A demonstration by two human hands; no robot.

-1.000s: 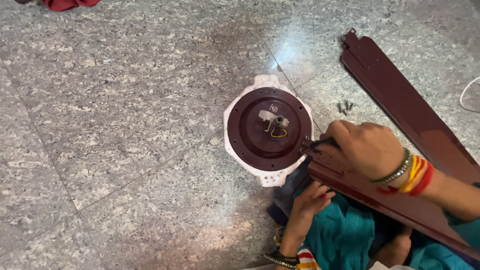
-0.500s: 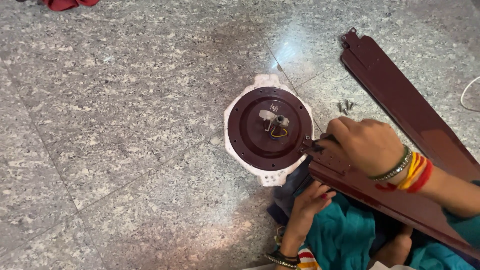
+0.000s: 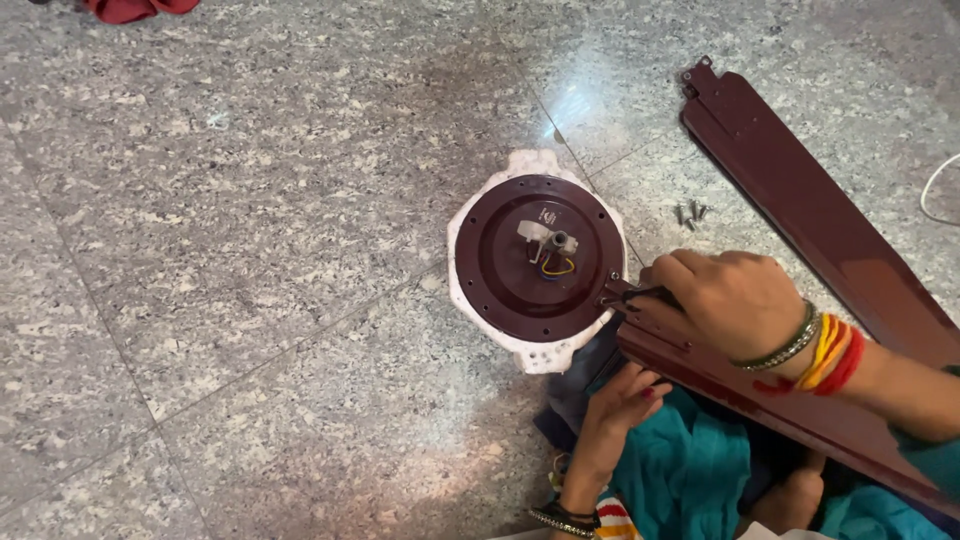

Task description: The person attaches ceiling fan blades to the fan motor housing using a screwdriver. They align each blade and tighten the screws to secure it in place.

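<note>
- Grey speckled stone floor spreads under everything, its tile seams running diagonally, and I sit on it with my teal clothing bunched at the lower right.
- Near the middle sits a round dark maroon fan motor housing, lying flat with its open face up on a white moulded foam cradle whose rim shows around it.
- Inside the housing's centre I see a short metal shaft with yellow and blue wires looped beside it.
- My right hand is clenched around the bracket end of a long dark maroon fan blade, pressing that end against the housing's right edge.
- This blade's long axis runs from the housing down to the lower right, across my lap.
- My left hand reaches up under the blade near the housing; I cannot tell whether it grips anything.
- A second dark maroon blade lies loose on the floor, bracket end towards the upper left, slanting down to the right.
- A few small silver screws lie on the floor between the housing and that blade.
</note>
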